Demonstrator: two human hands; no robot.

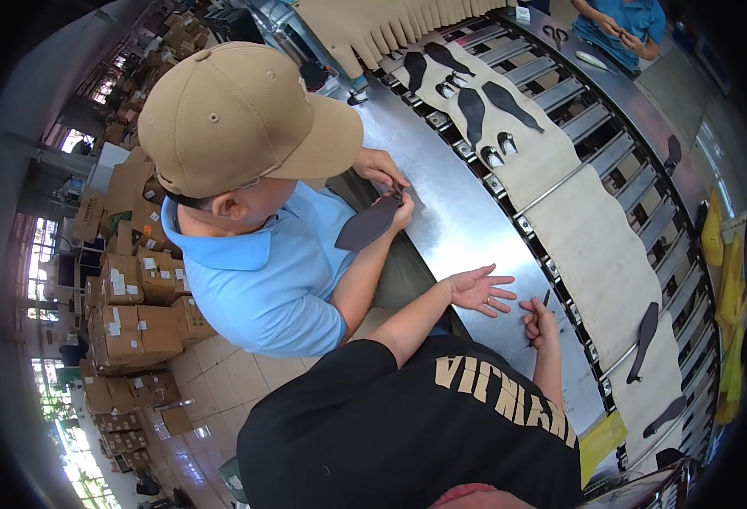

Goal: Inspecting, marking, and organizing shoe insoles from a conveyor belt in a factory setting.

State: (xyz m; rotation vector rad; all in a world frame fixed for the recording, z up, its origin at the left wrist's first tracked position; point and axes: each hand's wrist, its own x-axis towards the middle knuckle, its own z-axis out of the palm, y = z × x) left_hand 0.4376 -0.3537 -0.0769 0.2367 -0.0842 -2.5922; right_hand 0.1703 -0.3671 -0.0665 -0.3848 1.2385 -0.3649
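Note:
My left hand (480,290) is held palm up above the metal worktop, its fingers spread and nothing in it. Just to its right, my right hand (541,325) is closed around a slim dark pen-like thing (547,299), whose pointed end sticks up past the fingers; its exact kind is not clear. Beside me on the left, a co-worker in a blue shirt and tan cap (246,119) holds a dark insole-shaped piece (367,224) in both hands. Neither of my hands touches that piece.
Beyond the metal worktop (467,220), a roller conveyor (620,157) carries a pale cloth belt (573,229) with several dark insole-shaped pieces (471,114) and small black-and-white parts (507,142). Another person (620,34) stands across it. Stacked cartons (136,331) fill the left.

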